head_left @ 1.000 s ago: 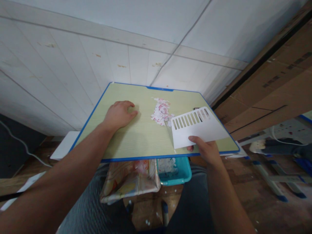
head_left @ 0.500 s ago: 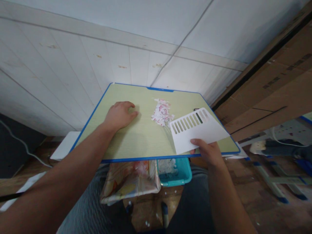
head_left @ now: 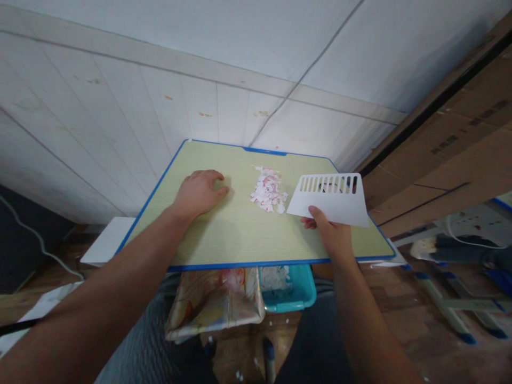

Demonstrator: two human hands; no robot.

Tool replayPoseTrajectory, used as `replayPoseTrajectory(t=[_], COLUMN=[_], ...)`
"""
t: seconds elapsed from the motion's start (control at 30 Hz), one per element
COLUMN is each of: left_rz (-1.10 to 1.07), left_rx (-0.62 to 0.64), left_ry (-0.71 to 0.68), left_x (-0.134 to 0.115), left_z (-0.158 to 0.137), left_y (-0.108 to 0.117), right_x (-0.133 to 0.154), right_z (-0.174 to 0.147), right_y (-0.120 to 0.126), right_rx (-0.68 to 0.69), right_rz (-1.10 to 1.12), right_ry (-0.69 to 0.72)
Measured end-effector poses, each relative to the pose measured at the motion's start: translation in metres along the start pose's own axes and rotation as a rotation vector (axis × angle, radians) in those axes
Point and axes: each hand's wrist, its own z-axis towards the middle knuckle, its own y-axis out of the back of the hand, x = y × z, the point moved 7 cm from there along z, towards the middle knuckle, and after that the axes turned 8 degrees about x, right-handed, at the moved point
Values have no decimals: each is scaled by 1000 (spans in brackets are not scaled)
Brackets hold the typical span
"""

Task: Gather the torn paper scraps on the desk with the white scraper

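Note:
My right hand (head_left: 326, 226) grips the lower edge of a flat white card (head_left: 332, 205) with a row of slots along its far side. The card is held above the right part of the table. Through the slots a small dark object shows in part. Left of the card lies a heap of small white and pink paper scraps (head_left: 268, 191) on the pale yellow-green tabletop (head_left: 232, 242). My left hand (head_left: 202, 192) rests on the tabletop left of the heap, fingers curved and apart from the thumb, holding nothing.
Below the table's blue front edge hang or stand a patterned cloth-lined container (head_left: 218, 314) and a turquoise basket (head_left: 304, 288) with white scraps. A panelled wall (head_left: 160, 96) is behind the table. Brown cardboard (head_left: 452, 133) stands at the right.
My right hand has turned the slotted card and brought it slightly away from the heap, so its slots now face the wall. My left hand stays about where it was.

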Motion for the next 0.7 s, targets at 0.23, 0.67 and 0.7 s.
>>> replayPoseTrajectory(t=[0.23,0.67,0.7], left_rz=[24,22,22], left_rx=[18,-2,1], left_ry=[21,13,17], left_x=[0,0,0], left_z=[0,1,1], left_y=[0,-2,-2], right_x=[-5,17,20], right_z=[-2,-50,-53], right_y=[5,-22,-27], right_rx=[-13,179,197], right_rz=[-102,-93,-91], right_ry=[3,-58,-65])
